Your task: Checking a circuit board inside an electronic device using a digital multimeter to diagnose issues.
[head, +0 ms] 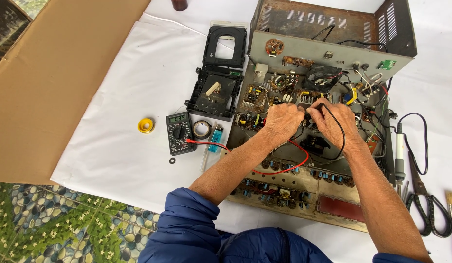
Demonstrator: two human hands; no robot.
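Both hands, left hand [283, 118] and right hand [334, 122], pinched wire probes inside the open old amplifier [304, 97], touching its boards

A dark grey handheld multimeter [180, 133] is lying on the white sheet [128, 97], left of the opened metal chassis [328, 53]. 1 small rectangular screen [178, 118] is sitting at its top end, showing pale grey-green with dark digits. A flattened brown cardboard box [50, 83] is lying beneath the sheet's left edge. No other labels or signs are showing clearly.
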